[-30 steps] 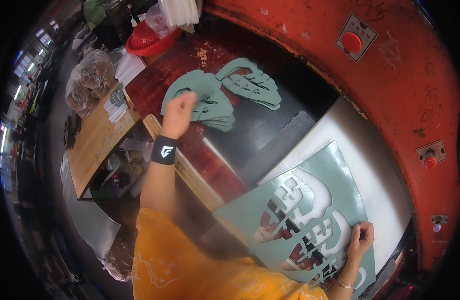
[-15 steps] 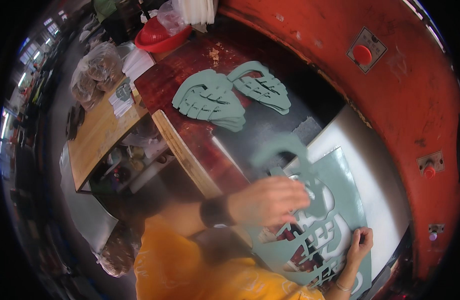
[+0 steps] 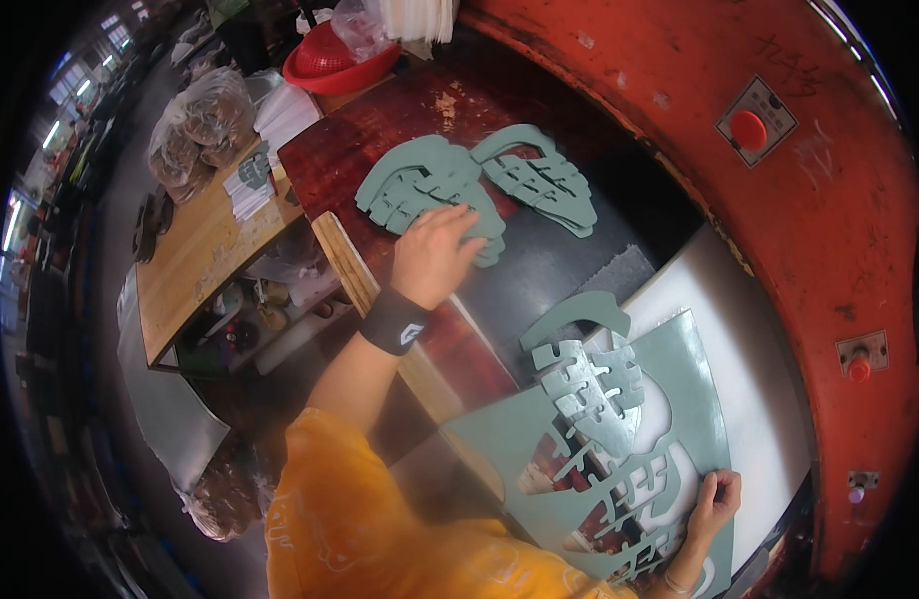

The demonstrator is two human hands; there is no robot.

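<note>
My left hand [image 3: 435, 252], with a black wristband, lies with its fingers spread flat on a pile of green cut-out pieces [image 3: 420, 180] on the dark red bench top. A second pile of green pieces [image 3: 539, 180] sits just to its right. My right hand [image 3: 714, 499] pinches the lower right edge of a large green sheet [image 3: 694, 384] with cut-out holes, which lies on the white press bed [image 3: 759, 329]. A loose slotted green piece [image 3: 589, 384] rests on top of the sheet, touched by neither hand.
The red press body [image 3: 779, 200] arches over the far and right side, with a red push button [image 3: 747, 128] and a smaller one [image 3: 859, 367]. At far left are a wooden table [image 3: 195, 260], bagged goods [image 3: 195, 125] and a red basket [image 3: 330, 65].
Half a second ago my left hand was at the green sheet; it has swung back up left to the pile of cut pieces. My right hand stayed on the sheet's edge.
</note>
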